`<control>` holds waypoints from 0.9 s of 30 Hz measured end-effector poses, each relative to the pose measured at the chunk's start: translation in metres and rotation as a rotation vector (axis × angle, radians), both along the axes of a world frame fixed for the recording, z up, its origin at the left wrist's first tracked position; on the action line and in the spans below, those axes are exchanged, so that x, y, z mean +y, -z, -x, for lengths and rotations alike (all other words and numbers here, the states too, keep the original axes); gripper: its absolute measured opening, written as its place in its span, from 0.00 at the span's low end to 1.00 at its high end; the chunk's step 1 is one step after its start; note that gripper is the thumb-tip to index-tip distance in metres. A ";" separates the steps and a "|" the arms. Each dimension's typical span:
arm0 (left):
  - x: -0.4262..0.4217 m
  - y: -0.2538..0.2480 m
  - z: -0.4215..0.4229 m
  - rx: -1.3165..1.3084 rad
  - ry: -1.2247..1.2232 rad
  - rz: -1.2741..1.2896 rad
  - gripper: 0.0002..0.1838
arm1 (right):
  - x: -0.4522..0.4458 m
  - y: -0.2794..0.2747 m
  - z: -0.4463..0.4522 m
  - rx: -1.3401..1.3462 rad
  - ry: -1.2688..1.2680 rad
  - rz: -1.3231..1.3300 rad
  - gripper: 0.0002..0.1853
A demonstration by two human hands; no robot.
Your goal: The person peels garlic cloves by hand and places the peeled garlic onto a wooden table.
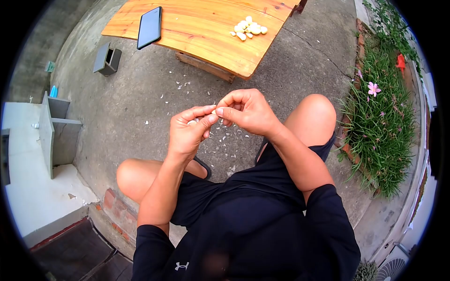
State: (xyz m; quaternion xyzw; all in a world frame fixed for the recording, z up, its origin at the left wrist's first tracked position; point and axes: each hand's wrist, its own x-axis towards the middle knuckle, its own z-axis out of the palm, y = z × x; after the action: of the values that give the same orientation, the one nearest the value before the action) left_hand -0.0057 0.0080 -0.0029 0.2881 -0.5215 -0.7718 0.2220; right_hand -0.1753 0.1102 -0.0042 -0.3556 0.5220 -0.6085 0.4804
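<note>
Between my two hands, over the ground in front of my lap, is a small pale garlic clove (214, 112), mostly covered by the fingertips. My left hand (190, 126) pinches it between thumb and fingers, and another pale bit shows against its curled fingers. My right hand (246, 111) meets it from the other side, thumb and index finger pressed together on the clove. A small heap of peeled garlic cloves (248, 28) lies near the right end of the wooden table (201, 28).
A dark phone (149, 27) rests along the table's near edge. Scattered white skins (222, 139) litter the concrete. A grey box (107, 59) stands left of the table. At right grows a brick-edged bed of grassy plants (375, 126) with pink flowers.
</note>
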 end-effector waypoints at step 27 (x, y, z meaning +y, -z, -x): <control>0.000 0.000 -0.001 0.038 -0.019 0.081 0.12 | 0.003 -0.015 0.004 -0.113 -0.069 -0.081 0.07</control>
State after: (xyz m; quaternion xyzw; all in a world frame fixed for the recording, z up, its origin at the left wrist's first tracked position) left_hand -0.0047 0.0083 -0.0028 0.2692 -0.5453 -0.7532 0.2508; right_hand -0.1794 0.1132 0.0110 -0.3187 0.5054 -0.5892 0.5439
